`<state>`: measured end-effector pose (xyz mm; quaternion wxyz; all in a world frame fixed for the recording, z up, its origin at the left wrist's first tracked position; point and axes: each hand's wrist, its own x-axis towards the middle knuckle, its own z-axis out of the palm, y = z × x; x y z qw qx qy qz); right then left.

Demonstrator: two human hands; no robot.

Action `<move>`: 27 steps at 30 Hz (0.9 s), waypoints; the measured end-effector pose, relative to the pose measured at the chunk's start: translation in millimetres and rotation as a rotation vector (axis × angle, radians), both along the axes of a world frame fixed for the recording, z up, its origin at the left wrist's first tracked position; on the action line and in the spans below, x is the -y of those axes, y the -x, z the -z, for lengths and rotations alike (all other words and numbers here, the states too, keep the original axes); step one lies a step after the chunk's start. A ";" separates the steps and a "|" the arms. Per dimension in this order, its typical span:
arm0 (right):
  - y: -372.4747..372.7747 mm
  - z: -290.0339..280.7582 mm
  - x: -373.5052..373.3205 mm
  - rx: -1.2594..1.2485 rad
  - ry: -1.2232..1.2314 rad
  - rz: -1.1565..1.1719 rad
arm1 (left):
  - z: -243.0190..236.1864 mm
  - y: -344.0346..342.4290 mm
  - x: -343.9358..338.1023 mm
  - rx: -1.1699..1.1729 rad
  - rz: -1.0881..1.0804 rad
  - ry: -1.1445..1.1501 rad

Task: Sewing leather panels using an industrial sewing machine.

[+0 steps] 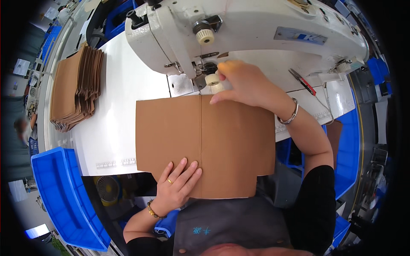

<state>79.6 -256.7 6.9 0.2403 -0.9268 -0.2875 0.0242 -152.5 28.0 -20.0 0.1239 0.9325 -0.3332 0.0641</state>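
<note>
A brown sheet panel (171, 128), like leather, with a stitched seam down its middle, lies over the front of the white sewing table. My left hand (177, 183) rests flat on its lower left part, fingers stretched out, beside the seam. My right hand (245, 81) is over the panel's far edge, next to the needle area of a white sewing machine (188, 34). Its thumb points out over the panel, apart from the bent fingers, which are near a small white knob (212, 80). Whether they touch the knob, I cannot tell.
A stack of folded brown pieces (74, 85) stands at the table's left. Red-handled snips (302, 82) lie right of the machine's needle area. A blue bin (68, 196) is at the lower left, another blue bin (350, 149) at the right. The machine arm overhangs the far side.
</note>
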 end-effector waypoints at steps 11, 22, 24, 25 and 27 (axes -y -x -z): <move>60.4 13.2 16.0 -0.024 -0.048 0.065 | 20.2 12.4 27.5 0.055 0.115 -0.002; 141.3 -3.3 71.0 -0.016 -0.194 0.305 | 33.7 6.0 47.0 0.182 0.267 -0.067; 172.0 -24.5 102.4 0.093 -0.228 0.410 | 38.5 2.3 44.5 0.215 0.261 -0.027; 189.5 -40.1 120.9 0.144 -0.151 0.527 | 40.4 1.7 41.6 0.239 0.234 -0.040; 224.1 -68.4 161.7 0.477 -0.099 0.690 | 43.4 -2.8 33.7 0.239 0.189 -0.015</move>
